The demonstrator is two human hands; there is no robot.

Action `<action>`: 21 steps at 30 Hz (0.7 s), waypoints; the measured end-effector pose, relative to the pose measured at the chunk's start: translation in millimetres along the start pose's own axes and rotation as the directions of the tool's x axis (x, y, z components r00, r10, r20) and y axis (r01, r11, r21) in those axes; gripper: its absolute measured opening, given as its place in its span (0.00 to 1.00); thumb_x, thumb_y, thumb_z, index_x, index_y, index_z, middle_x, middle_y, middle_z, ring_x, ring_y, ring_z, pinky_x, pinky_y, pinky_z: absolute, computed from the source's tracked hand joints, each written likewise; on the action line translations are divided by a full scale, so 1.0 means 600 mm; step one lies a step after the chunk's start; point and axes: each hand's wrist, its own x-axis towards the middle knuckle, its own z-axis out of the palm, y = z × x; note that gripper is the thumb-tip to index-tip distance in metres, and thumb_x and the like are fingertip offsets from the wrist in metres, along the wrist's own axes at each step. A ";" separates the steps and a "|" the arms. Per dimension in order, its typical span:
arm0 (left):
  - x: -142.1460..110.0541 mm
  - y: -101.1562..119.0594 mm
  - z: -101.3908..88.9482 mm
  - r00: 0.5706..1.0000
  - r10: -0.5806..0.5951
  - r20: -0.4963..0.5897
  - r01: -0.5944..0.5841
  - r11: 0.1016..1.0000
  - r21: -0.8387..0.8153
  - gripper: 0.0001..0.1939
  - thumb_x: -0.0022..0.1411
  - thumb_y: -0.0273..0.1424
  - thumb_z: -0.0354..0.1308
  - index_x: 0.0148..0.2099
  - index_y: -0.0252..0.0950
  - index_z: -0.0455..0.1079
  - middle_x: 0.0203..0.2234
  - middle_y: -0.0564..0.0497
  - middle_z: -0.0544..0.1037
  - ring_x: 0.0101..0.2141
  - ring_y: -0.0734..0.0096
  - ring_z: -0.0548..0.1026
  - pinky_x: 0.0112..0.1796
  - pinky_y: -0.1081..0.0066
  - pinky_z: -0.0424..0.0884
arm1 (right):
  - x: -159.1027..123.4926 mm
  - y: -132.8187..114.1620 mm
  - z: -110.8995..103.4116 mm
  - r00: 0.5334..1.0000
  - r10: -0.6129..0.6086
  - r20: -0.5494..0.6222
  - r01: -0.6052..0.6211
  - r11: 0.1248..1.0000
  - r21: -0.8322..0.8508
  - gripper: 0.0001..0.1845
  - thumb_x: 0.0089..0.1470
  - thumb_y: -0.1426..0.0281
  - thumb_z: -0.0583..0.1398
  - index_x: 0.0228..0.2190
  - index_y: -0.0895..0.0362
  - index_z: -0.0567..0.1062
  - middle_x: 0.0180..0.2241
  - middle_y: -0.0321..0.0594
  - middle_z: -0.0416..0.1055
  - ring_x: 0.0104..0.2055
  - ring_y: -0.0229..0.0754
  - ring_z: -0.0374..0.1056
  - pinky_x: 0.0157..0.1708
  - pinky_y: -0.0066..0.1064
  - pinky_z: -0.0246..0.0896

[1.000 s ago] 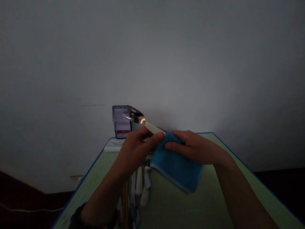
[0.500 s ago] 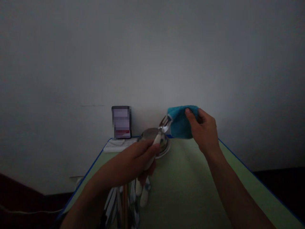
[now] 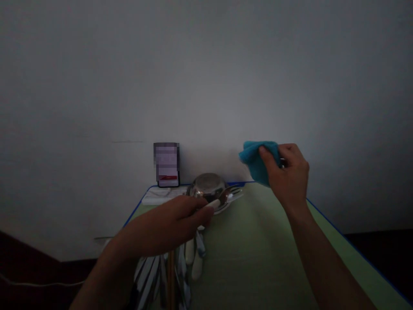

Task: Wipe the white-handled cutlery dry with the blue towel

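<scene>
My left hand (image 3: 180,219) is closed around the pale handle of a metal fork (image 3: 226,196), whose tines point right and slightly up. Behind the fork, an upturned metal bowl (image 3: 206,183) rests near the table's far edge. My right hand (image 3: 287,172) pinches a blue cloth (image 3: 258,157) in the air, up and to the right of the fork; cloth and fork are apart. Below my left hand lie several pieces of cutlery (image 3: 151,277) with pale handles, and a pair of wooden chopsticks (image 3: 171,275), partly covered by my forearm.
The green table (image 3: 245,258) has a blue edge and stands against a grey wall (image 3: 206,86). A phone (image 3: 167,165) leans upright at the back left, behind a white power strip or similar flat white object (image 3: 155,197).
The cloth has come away from the fork's tines as my right hand moved right. The fork has tipped lower, its tines swinging to the right.
</scene>
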 end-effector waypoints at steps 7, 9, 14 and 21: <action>0.017 0.000 0.003 0.987 0.031 -0.160 -0.018 0.997 0.080 0.21 0.66 0.42 0.39 0.31 0.35 0.65 0.20 0.56 0.65 0.23 0.74 0.65 0.24 0.74 0.59 | -0.039 -0.077 0.012 0.891 -0.161 0.424 0.132 0.986 0.097 0.09 0.53 0.67 0.59 0.33 0.58 0.77 0.29 0.37 0.64 0.30 0.36 0.63 0.32 0.30 0.59; 0.018 -0.001 0.004 0.983 0.017 -0.182 0.000 0.996 0.090 0.21 0.66 0.42 0.39 0.30 0.35 0.64 0.19 0.56 0.65 0.22 0.74 0.64 0.23 0.74 0.58 | -0.044 -0.081 0.016 0.862 -0.160 0.482 0.120 0.986 0.113 0.10 0.54 0.67 0.58 0.36 0.58 0.76 0.31 0.38 0.65 0.31 0.36 0.64 0.33 0.30 0.59; 0.016 -0.010 0.005 0.989 0.041 -0.140 -0.020 0.988 0.151 0.22 0.66 0.42 0.39 0.28 0.35 0.65 0.20 0.55 0.66 0.23 0.72 0.66 0.25 0.73 0.59 | -0.034 -0.042 0.018 0.881 -0.031 0.472 -0.027 0.993 0.114 0.13 0.52 0.64 0.59 0.22 0.59 0.72 0.24 0.35 0.64 0.26 0.35 0.61 0.26 0.29 0.56; 0.012 -0.020 -0.007 0.968 -0.013 -0.251 0.026 0.999 0.046 0.20 0.66 0.42 0.40 0.31 0.36 0.65 0.19 0.56 0.65 0.21 0.74 0.65 0.23 0.74 0.58 | -0.015 0.007 0.030 0.792 0.420 0.444 -0.608 0.615 0.502 0.13 0.52 0.58 0.58 0.30 0.55 0.74 0.25 0.34 0.70 0.27 0.38 0.64 0.27 0.29 0.60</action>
